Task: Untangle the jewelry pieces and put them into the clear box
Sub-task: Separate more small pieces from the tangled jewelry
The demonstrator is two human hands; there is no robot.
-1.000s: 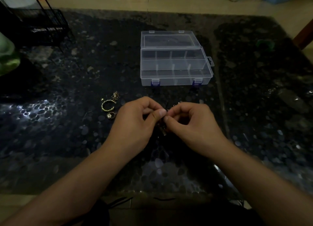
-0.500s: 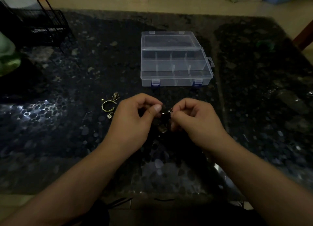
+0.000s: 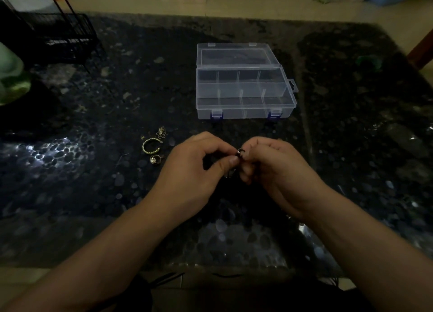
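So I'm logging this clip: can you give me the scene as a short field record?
surface: dark speckled table
left hand: pinches tangled jewelry
right hand: pinches the same tangle
clear box: lid open, compartments look empty
loose pieces: gold open ring, small gold charm, small gold earring, left of the hands

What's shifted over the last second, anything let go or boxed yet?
Little. Both hands, left hand and right hand, keep pinching the small tangled piece between them, working it with small finger shifts; nothing was let go. The clear box stays open, and the gold pieces on the table lie untouched.
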